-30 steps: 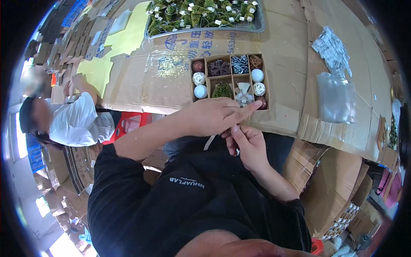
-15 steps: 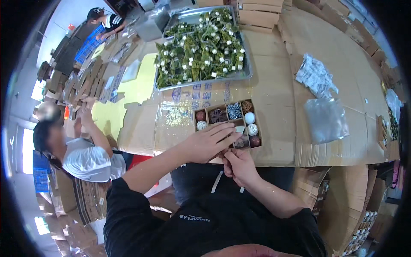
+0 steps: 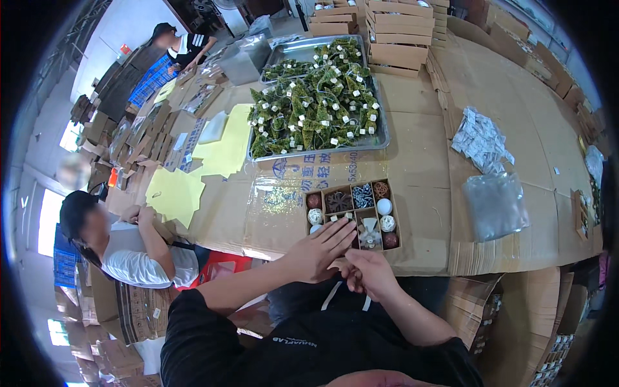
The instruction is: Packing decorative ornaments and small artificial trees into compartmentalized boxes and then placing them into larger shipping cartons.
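A divided cardboard box (image 3: 397,226) of ornaments lies near the table's front edge. In it are a dark snowflake ornament (image 3: 339,202), black-and-white striped pieces (image 3: 363,195), a brown wicker ball (image 3: 381,189), a smooth white ball (image 3: 384,206), a white woven ball (image 3: 387,223), a dark red ball (image 3: 391,240) and a pale winged figure (image 3: 370,233). My left hand (image 3: 320,251) reaches flat across the near left compartments, fingers stretched, hiding what lies beneath. Beside it, my right hand (image 3: 372,273) is curled at the near edge; whatever its fingers pinch cannot be made out.
Behind the box stands a metal tray (image 3: 387,132) heaped with small green trees on white bases. Clear plastic bags (image 3: 495,205) and a pile of white packets (image 3: 480,140) lie to the right. Yellow sheets (image 3: 173,193) are at left, where a person in white (image 3: 138,258) sits.
The view has shifted, so the table appears lower. Both my hands have drawn slightly toward me relative to the box, uncovering the pale figure. My left hand stays flat, my right curled.
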A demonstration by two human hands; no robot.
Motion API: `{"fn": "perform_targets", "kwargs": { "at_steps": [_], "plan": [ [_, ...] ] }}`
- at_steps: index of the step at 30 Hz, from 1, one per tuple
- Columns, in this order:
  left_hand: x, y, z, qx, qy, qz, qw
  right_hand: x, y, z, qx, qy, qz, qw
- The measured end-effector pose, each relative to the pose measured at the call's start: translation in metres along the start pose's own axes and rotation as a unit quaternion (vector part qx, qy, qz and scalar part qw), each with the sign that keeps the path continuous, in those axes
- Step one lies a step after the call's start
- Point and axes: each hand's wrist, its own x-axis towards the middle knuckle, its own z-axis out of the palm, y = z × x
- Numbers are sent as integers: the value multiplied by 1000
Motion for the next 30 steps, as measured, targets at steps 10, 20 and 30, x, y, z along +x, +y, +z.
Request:
{"fn": "perform_targets", "kwargs": {
  "at_steps": [10, 20, 30],
  "plan": [
    [9, 7, 1, 25, -37, -53, 998, -22, -21, -13, -90, 5, -101, 991],
    [-72, -83, 9, -44, 266, -266, 926, -21, -76, -31, -223, 202, -326, 896],
    [-86, -131, 80, 41, 341, -366, 865, 91, -228, -15, -826, 206, -214, 479]
  ]
}}
